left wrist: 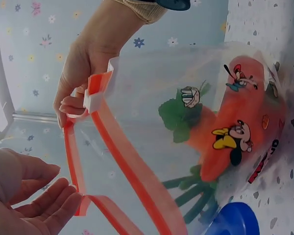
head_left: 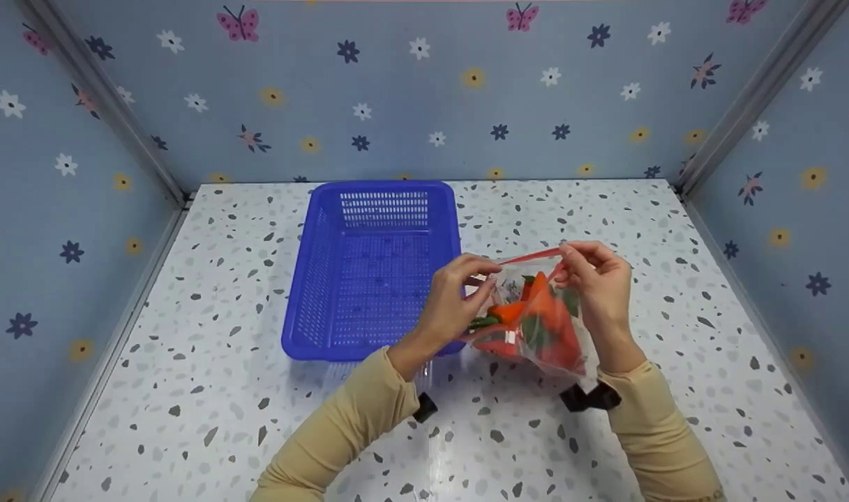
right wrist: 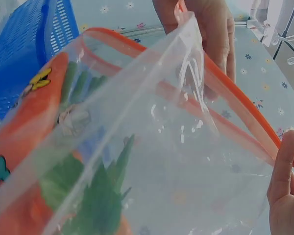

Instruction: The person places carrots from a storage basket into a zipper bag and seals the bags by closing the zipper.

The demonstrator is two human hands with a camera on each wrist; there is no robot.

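Observation:
A clear plastic zip bag (head_left: 546, 335) with a red-orange zip strip and cartoon prints stands beside the blue basket (head_left: 302, 279). Orange carrots (left wrist: 218, 147) with green tops lie inside it. At the bag's mouth, my right hand (head_left: 598, 286) pinches the rim between thumb and fingers, close to the white end of the strip. Against the opposite side, the fingertips of my left hand (head_left: 448, 303) touch the rim. In the left wrist view that hand's fingers are fairly straight, its thumb apart from them. Between the hands the mouth gapes.
The basket's perforated floor shows bare. Speckled white tabletop (head_left: 208, 362) surrounds it, and flower-patterned walls (head_left: 424, 90) rise at the back and sides. A transparent object (head_left: 424, 376), hard to make out, lies near the basket's front edge.

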